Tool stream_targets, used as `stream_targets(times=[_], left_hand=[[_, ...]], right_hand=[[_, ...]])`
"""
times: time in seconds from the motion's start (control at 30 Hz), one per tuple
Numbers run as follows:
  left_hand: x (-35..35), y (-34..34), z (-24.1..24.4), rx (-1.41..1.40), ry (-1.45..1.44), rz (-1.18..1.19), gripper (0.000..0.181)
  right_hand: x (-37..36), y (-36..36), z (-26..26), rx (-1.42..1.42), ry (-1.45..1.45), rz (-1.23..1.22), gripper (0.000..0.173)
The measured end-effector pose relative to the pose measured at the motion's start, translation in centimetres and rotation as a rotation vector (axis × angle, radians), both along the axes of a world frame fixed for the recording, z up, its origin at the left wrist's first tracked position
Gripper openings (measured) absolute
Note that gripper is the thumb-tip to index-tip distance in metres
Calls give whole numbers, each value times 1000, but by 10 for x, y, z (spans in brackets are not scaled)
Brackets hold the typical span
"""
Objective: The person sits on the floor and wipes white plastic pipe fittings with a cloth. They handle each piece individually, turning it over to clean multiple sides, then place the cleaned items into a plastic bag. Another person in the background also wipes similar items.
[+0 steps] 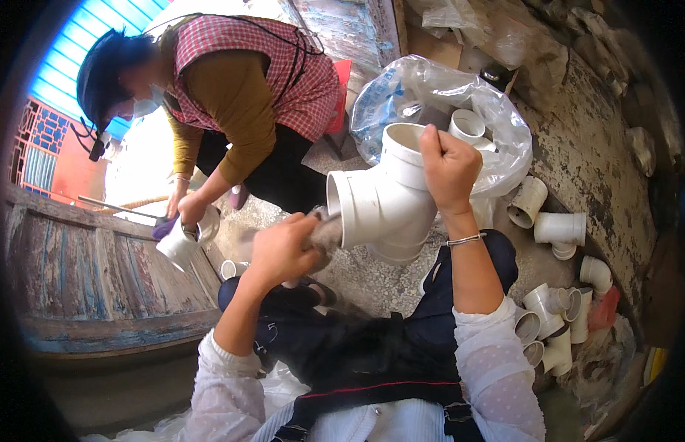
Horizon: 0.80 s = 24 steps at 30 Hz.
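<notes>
A large white plastic pipe tee fitting [384, 199] is held up in front of me, above my knees. My right hand [450, 168] grips the rim of its upper opening, thumb at the edge. My left hand [284, 248] is closed on a greyish-brown cloth [327, 237], blurred, at the mouth of the fitting's left opening. Whether part of the cloth is inside that opening cannot be told. Beyond the fitting stands a clear plastic bag [431, 77] with a white pipe fitting [466, 126] in it.
A co-worker [237, 83] in a checked apron bends at the upper left, holding a white fitting [178, 246] and a purple cloth [164, 227]. Several white fittings [560, 228] lie on the floor at right, beside a stained wall [591, 160]. A weathered wooden door [115, 276] is at left.
</notes>
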State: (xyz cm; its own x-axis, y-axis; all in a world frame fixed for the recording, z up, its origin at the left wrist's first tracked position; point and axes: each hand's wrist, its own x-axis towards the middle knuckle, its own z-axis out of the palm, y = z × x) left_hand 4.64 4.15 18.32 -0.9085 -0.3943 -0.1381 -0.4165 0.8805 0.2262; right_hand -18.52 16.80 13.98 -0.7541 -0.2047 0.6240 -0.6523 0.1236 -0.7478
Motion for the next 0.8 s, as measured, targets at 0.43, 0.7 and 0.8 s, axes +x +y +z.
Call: stream_targets(times=[0.43,0.7,0.8], left_hand=[[-33,46,-4,-277,529,-187,32],[-71,-40,-15,1221,183,477,38],[-53,-21,-39,1482,308,683,45]], right_hand=[[24,1,8,-72,-53,178,32],[6,19,19,-256,-16,101,31],[-9,19,17,-327,-39,15,31]])
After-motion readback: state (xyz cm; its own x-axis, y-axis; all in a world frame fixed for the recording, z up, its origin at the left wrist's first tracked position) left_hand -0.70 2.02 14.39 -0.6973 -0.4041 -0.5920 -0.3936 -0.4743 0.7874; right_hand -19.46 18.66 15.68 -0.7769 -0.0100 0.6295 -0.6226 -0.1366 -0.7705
